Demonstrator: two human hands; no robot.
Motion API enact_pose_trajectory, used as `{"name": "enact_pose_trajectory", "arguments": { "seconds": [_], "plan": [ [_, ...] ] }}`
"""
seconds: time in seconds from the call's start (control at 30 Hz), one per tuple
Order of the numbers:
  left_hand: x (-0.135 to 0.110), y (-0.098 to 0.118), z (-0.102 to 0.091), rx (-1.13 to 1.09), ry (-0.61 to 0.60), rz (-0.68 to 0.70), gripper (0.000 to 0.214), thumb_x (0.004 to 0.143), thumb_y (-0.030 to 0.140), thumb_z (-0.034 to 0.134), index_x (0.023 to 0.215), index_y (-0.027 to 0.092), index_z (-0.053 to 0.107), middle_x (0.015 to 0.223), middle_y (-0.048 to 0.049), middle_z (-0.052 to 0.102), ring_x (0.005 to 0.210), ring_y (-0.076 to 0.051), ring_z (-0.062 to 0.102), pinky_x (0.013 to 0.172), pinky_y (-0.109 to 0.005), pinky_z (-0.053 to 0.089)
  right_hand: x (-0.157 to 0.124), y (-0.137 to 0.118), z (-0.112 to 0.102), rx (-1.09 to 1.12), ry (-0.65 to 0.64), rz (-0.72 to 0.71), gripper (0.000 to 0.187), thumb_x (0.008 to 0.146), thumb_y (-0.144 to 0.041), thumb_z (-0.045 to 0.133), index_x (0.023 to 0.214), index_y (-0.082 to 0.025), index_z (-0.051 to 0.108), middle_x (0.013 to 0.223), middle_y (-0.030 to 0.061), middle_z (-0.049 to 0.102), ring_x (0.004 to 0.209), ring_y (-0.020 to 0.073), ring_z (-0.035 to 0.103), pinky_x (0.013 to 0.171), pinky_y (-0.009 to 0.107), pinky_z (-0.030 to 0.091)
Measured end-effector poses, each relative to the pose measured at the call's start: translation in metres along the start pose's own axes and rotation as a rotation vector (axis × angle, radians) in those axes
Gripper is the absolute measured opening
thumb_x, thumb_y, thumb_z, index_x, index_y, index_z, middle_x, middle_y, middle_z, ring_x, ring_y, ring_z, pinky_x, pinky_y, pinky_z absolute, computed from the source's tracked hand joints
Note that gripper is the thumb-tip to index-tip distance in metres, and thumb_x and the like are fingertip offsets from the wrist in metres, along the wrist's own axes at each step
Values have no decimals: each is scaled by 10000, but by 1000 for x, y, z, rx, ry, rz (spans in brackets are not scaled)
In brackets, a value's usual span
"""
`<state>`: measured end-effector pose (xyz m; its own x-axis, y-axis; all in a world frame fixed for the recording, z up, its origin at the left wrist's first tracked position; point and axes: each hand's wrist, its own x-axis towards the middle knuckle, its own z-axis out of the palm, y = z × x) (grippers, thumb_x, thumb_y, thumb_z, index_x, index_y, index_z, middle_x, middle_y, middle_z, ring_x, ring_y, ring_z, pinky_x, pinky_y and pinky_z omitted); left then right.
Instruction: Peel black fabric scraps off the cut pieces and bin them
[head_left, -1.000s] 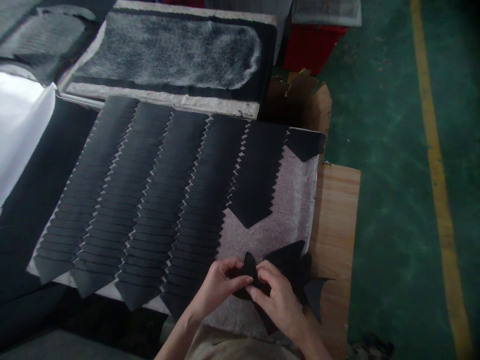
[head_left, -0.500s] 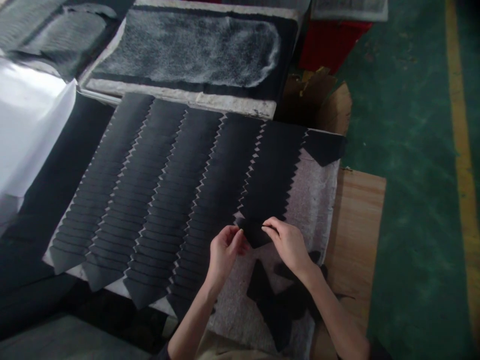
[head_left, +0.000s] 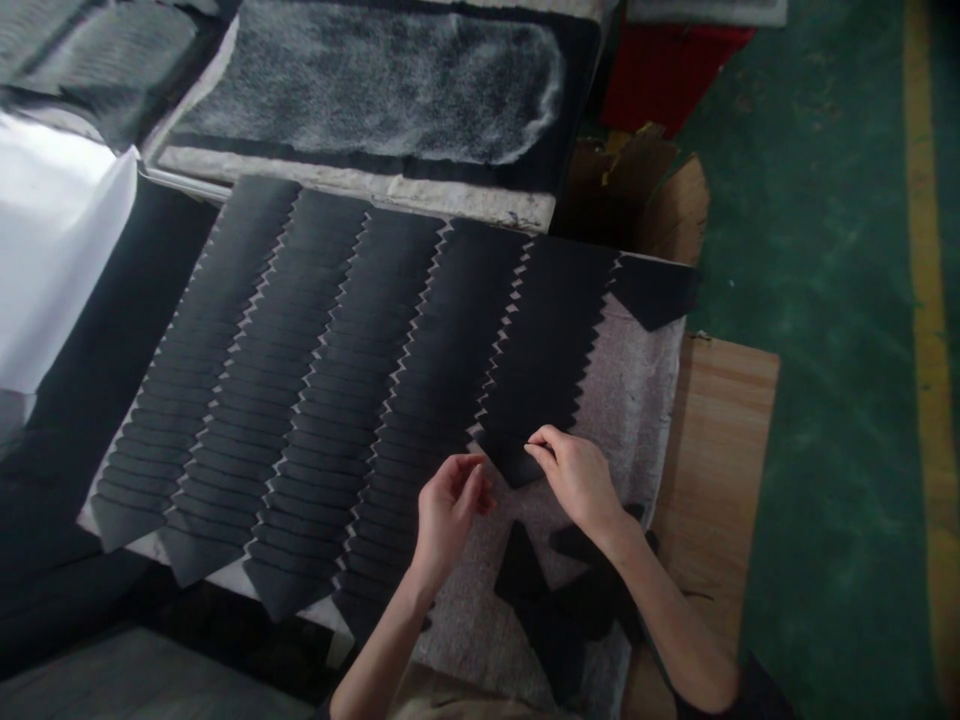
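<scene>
The right hand [head_left: 581, 480] has its grip pinched closed, thumb against finger, on the dark edge of the end piece [head_left: 511, 465]. That piece lies at the near end of the fifth row [head_left: 555, 330], toward the board's [head_left: 619, 400] right edge. The left hand [head_left: 444, 515] is half curled just beside it, thumb near forefinger; I cannot tell whether it has hold of anything. Loose pieces [head_left: 544, 610] lie heaped at the near right corner. Four longer rows [head_left: 315, 370] run from far edge to near edge. A single piece [head_left: 656, 290] sits at the far right corner.
</scene>
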<state>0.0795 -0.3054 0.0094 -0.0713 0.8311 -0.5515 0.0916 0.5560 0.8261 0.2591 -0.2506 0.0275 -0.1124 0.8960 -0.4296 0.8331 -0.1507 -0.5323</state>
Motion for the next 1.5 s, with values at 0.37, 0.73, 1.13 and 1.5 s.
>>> {"name": "enact_pose_trajectory", "arguments": {
  "seconds": [0.37, 0.73, 1.13, 1.5],
  "plan": [
    [6, -16, -15, 1100, -66, 791, 475, 934, 99, 421, 1398, 192, 466, 1448, -105, 503, 1384, -268, 398, 1113, -495, 404, 3, 1, -2, -22, -22, 20, 92, 907, -304, 584, 886, -252, 657, 820, -5, 734, 775, 162, 681, 646, 248, 383],
    [5, -19, -13, 1254, -81, 770, 531, 921, 79, 428, 1445, 160, 402, 1526, -93, 403, 1424, -255, 331, 1166, -458, 335, 1, 8, 0, -34, 59, 20, 128, 915, -347, 581, 842, -248, 615, 755, -16, 706, 719, 157, 662, 612, 249, 355],
    [5, -22, -11, 1237, -57, 818, 518, 927, 98, 437, 1440, 160, 413, 1491, -109, 453, 1398, -257, 381, 1150, -456, 359, 1, 8, 6, -63, 102, -54, 135, 929, -313, 569, 819, -236, 582, 743, -22, 691, 652, 138, 631, 581, 250, 313],
    [-6, 2, 0, 1427, -137, 722, 610, 851, 25, 448, 1447, 144, 408, 1500, -162, 425, 1411, -301, 347, 1129, -471, 358, -9, 30, -2, 46, 178, 29, 82, 862, -166, 614, 883, -220, 556, 837, 6, 680, 726, 164, 639, 650, 255, 403]
  ]
}}
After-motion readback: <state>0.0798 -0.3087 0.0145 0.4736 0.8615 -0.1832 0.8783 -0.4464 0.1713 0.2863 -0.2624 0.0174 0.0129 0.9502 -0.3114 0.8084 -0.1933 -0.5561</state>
